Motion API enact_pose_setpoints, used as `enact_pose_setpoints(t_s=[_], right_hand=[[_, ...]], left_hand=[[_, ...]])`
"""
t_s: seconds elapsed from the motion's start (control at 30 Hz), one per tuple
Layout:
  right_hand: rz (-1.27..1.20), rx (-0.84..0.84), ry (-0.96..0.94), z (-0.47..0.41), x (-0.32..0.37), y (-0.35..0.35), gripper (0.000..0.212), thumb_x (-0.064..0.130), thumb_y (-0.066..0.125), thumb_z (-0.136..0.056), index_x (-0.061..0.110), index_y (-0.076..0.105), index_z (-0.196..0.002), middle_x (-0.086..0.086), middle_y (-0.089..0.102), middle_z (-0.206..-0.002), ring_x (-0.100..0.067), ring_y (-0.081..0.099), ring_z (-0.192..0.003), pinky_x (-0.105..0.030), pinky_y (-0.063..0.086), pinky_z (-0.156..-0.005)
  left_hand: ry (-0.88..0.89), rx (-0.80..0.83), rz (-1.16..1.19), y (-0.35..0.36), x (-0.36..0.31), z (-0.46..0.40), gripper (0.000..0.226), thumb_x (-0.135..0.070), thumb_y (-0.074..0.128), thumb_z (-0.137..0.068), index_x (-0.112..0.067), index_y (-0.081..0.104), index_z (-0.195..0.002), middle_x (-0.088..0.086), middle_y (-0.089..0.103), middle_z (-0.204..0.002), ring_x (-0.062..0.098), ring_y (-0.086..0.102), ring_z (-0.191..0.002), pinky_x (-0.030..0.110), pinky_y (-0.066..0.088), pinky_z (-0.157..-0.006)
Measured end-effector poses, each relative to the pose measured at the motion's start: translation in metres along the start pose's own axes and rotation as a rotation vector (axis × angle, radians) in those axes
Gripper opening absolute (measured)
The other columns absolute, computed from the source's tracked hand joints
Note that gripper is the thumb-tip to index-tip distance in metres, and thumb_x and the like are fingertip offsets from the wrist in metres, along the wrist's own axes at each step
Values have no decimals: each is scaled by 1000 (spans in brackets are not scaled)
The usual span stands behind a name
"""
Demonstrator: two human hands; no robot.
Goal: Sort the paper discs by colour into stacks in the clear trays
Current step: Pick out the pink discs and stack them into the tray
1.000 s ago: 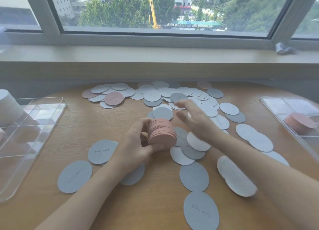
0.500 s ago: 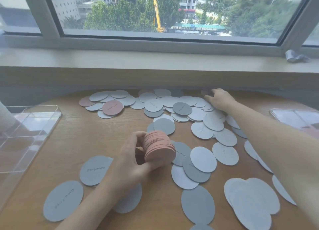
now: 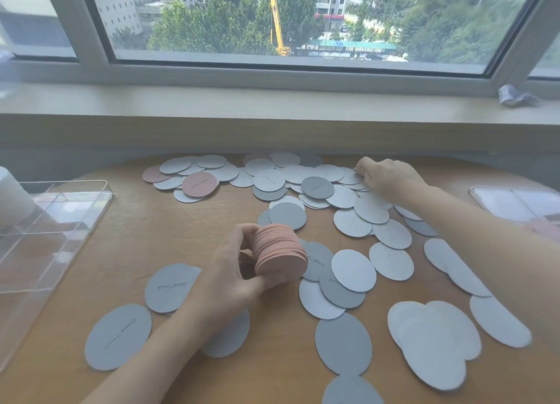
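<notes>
On the round wooden table [image 3: 188, 233], your left hand [image 3: 233, 279] gripping a thick stack of pink paper discs [image 3: 280, 253], your right hand [image 3: 385, 176] curled, fingertips on scattered grey paper discs [image 3: 351, 196] far side, clear plastic trays [image 3: 54, 221] flanking.

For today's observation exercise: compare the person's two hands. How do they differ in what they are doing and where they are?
The left hand grips a pink stack of discs near the table's middle; the right hand reaches to the far pile of grey discs with its fingers down on them. The left holds many discs clear of the table; whether the right has one cannot be told. Both are bare and over the wooden table.
</notes>
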State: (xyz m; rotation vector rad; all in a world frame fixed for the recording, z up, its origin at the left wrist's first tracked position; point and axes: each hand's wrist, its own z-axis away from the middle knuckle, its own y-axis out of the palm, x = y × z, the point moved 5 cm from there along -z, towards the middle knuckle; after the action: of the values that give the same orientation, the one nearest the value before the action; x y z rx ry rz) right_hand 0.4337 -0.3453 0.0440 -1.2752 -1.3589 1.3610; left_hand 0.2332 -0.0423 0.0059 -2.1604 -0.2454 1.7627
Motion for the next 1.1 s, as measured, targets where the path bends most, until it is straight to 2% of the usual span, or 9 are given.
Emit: enact_pose_setpoints(t_s=[0.13, 0.3, 0.4, 0.5, 0.73, 0.83, 0.97, 1.03, 1.1], right_hand=[[-169, -22, -100, 43, 5, -4, 25, 20, 46, -94, 23, 58, -116, 1, 69, -112, -28, 60, -98, -34, 44, -75], [-332, -10, -58, 78, 3, -11, 16, 23, 50, -93, 29, 61, -103, 5, 72, -94, -18, 60, -71, -38, 53, -69], [-386, -157, -67, 97, 15, -22, 11, 19, 56, -91, 23, 66, -95, 14, 60, -81, -21, 60, -81, -35, 46, -66], [-685, -266, -96, 122, 51, -37, 15, 11, 64, -88, 23, 73, -94, 20, 62, -83, -5, 55, -77, -21, 41, -67], [-1159, -175, -196, 143, 137, -36, 19, 9, 63, -94, 22, 73, -103, 11, 75, -93, -2, 68, -86, -16, 50, -76], [-1154, -135, -207, 144, 146, -24, 22, 16, 57, -98, 29, 72, -106, 12, 74, -99, -4, 67, -97, -24, 51, -87], [-1063, -25, -272, 143, 151, -22, 31, 38, 48, -97, 26, 70, -114, 10, 70, -107, -5, 61, -105, -24, 46, -93], [-1002, -92, -287, 133, 139, -27, 32, 35, 47, -101, 17, 72, -112, 6, 68, -110, -7, 58, -107, -21, 42, -93], [-897, -193, -173, 112, 112, -23, 27, 26, 49, -103, 15, 69, -117, 4, 66, -117, -11, 56, -113, -24, 41, -97]], left_hand=[[-3, 5, -23, 0, -2, 1, 62, -40, 86, -68, -38, 52, -119, -11, 66, -114, 17, 69, -93, 42, 56, -86], [-3, 6, -21, -1, -2, 2, 62, -33, 88, -69, -41, 52, -118, -14, 65, -112, 17, 69, -93, 42, 57, -86], [-1, 25, -8, 0, -3, 2, 62, -37, 88, -66, -43, 53, -117, -12, 64, -113, 19, 69, -95, 43, 56, -86], [8, 49, 5, 1, -3, 2, 63, -33, 88, -67, -39, 54, -120, -9, 64, -112, 21, 69, -95, 45, 56, -86], [9, 29, 32, 3, 0, 2, 73, -31, 87, -66, -35, 52, -130, -8, 64, -116, 17, 68, -100, 41, 58, -87], [30, 34, -5, 5, 0, 3, 93, -28, 88, -70, -33, 39, -149, -11, 62, -122, 12, 64, -107, 34, 56, -89], [69, 45, -91, 6, -1, 1, 89, -26, 87, -76, -30, 39, -151, -8, 64, -122, 9, 65, -101, 27, 54, -88], [66, 41, -96, 5, -3, 1, 83, -28, 87, -76, -31, 45, -147, -9, 65, -120, 8, 66, -94, 25, 54, -85], [69, 47, -110, 5, -4, 1, 77, -32, 87, -75, -35, 48, -141, -11, 65, -118, 9, 65, -88, 24, 53, -82]])
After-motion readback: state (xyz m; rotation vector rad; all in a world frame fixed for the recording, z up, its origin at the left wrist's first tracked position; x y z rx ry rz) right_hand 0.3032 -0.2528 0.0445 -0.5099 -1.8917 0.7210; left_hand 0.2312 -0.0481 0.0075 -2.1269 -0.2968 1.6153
